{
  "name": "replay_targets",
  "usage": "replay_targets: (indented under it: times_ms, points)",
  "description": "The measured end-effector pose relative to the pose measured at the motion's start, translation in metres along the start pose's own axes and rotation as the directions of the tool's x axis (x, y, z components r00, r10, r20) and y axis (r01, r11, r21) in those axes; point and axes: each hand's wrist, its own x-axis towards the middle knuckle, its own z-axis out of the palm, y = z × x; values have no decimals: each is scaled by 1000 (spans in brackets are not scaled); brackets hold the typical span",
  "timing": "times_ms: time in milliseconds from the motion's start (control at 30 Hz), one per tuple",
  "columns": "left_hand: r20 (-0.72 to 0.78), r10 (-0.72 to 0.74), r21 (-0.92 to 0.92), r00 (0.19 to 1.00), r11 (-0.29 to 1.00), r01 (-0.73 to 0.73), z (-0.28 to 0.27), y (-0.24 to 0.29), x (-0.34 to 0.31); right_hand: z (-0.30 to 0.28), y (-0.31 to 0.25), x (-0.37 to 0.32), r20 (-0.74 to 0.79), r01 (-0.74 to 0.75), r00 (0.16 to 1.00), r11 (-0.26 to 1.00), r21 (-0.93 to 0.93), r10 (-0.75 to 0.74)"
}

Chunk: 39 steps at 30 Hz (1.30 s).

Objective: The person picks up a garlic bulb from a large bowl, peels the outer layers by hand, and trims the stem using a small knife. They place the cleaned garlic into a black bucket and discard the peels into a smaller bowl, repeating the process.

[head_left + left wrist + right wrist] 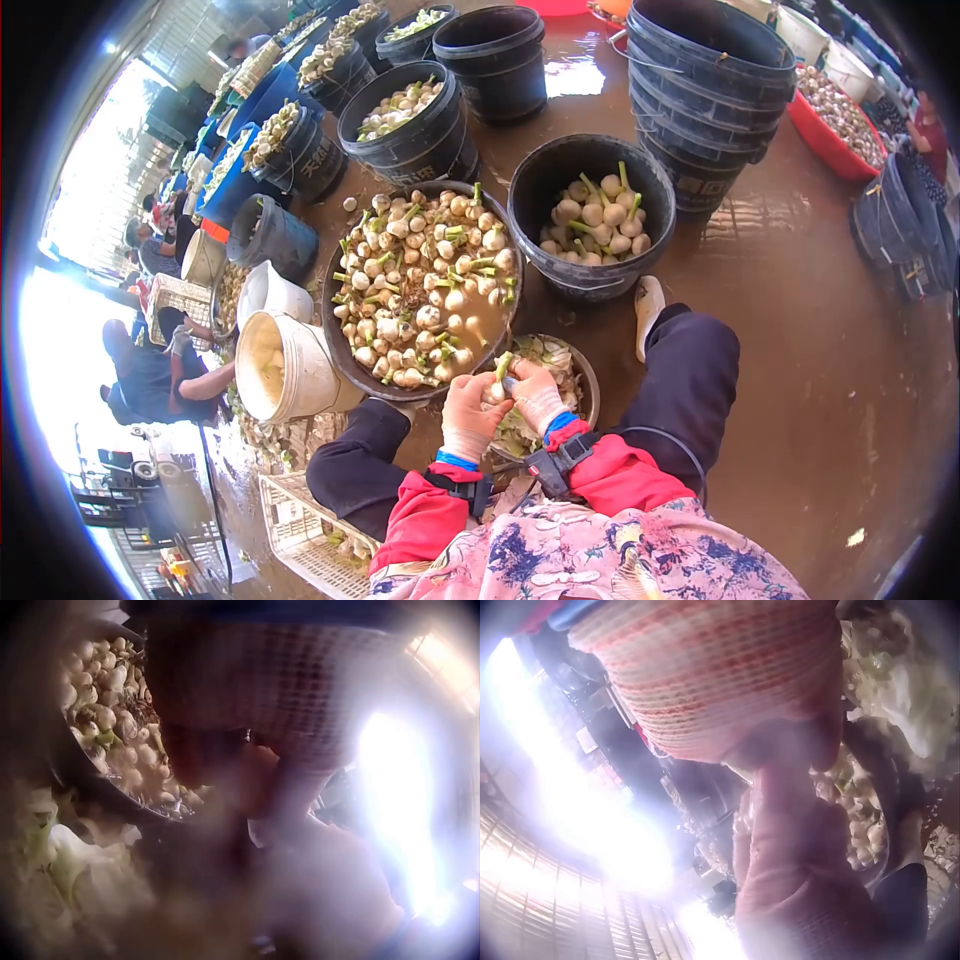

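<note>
In the head view, my left hand point(467, 415) holds a garlic bulb point(494, 391) with a short green stem pointing up. My right hand point(539, 395) meets it from the other side, pinching a small grey-blue tool point(510, 383) against the bulb; its shape is mostly hidden by the fingers. Both hands wear knitted gloves with bare-looking fingertips. Below them stands a bowl point(592, 388) of leafy peelings. Just ahead is a wide dark basin point(338, 348) full of garlic bulbs. The left wrist view is blurred; the right wrist view shows the right glove point(720, 682) close up.
Beyond the basin, a black bucket point(590, 284) holds trimmed bulbs. Stacked black buckets point(710, 110) rise behind it. White buckets point(315, 370) lie at left, a plastic crate point(300, 525) beside my left leg. Another person point(150, 375) sits further left. The brown floor point(790, 400) looks wet.
</note>
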Motion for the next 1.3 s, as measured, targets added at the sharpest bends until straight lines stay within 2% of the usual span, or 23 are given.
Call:
replay_targets:
  times_ms: [133, 167, 200, 233, 267, 333, 500, 567, 600, 633, 667, 733, 800, 833, 867, 933, 967, 1067, 1100, 1133, 1200, 1267, 1300]
  points:
    - [-11, 134, 198, 991, 972, -129, 11, -6, 0, -1, 0, 1, -80, -33, 997, 981, -189, 18]
    - [38, -99, -230, 994, 967, 105, 13, -8, 4, -2, -3, 0, -78, -32, 997, 981, -191, 18]
    - [179, -282, -593, 942, 733, 332, 14, -9, 7, -3, -6, -1, -63, 11, 998, 1000, 20, -10]
    - [433, -345, -842, 833, 175, 510, 9, -13, 7, -3, -8, -2, -53, 50, 998, 972, 230, -39]
    - [432, -347, -843, 832, 173, 510, 5, -10, 7, -4, -9, -1, -51, 48, 998, 972, 229, -38]
    - [554, -288, -823, 781, -331, 462, 1, -7, 8, -4, -10, 2, 33, -17, 999, 913, 407, 4]
    - [574, -296, -818, 763, -252, 517, 2, -16, 14, -6, -24, -10, 106, -46, 994, 845, 534, -13]
    - [614, -264, -768, 744, 18, 641, 1, -25, 13, -7, -13, -5, 126, -113, 990, 884, 453, 62]
    - [614, -267, -767, 742, 19, 641, 2, -22, 11, -7, -13, -6, 128, -115, 990, 883, 455, 63]
    - [193, -198, -608, 961, 745, 275, 4, -17, 8, -6, -14, -7, 95, -102, 993, 902, 420, 68]
    - [-84, 192, 37, 978, 981, -190, 2, -7, 6, -4, -16, -8, 62, -90, 996, 919, 385, 71]
    - [-15, 185, 141, 983, 973, -181, -2, -8, 9, -1, -12, -6, 75, -93, 995, 873, 478, 65]
    - [-51, 28, -381, 998, 923, -45, 3, -7, 15, 0, -23, -14, 20, -96, 995, 898, 430, 96]
    - [48, -190, -614, 981, 769, 179, 5, -4, 7, 2, -20, -13, 13, -33, 999, 886, 463, 30]
    - [50, -191, -614, 980, 768, 181, 1, 3, 9, 2, -23, -14, 11, -34, 999, 886, 463, 32]
    - [406, -456, -852, 792, 126, 508, -2, 9, 13, 0, -30, -17, 20, -66, 998, 905, 420, 63]
    - [598, -375, -784, 708, -90, 615, -3, -2, 20, -2, -24, -14, 21, -68, 998, 906, 418, 65]
    - [722, -242, -685, 648, -121, 718, -11, -10, 24, -6, -5, -3, 220, -142, 975, 730, 669, -12]
    - [703, -390, -674, 594, -99, 732, -11, -12, 27, -5, -5, -2, 195, -154, 981, 708, 689, 24]
    - [700, -392, -678, 597, -102, 728, -7, -17, 24, -4, -4, 0, 173, -166, 983, 686, 708, 59]
    - [335, -576, -817, 746, 218, 535, -1, -22, 20, -5, -18, -4, 146, -146, 987, 744, 652, 66]
    - [290, -516, -821, 806, 298, 487, 1, -25, 7, -6, -25, -9, 53, 13, 998, 989, 145, -21]
    - [88, -444, -766, 892, 543, 345, 8, -23, 3, -3, -34, -14, 67, 0, 998, 999, 52, -4]
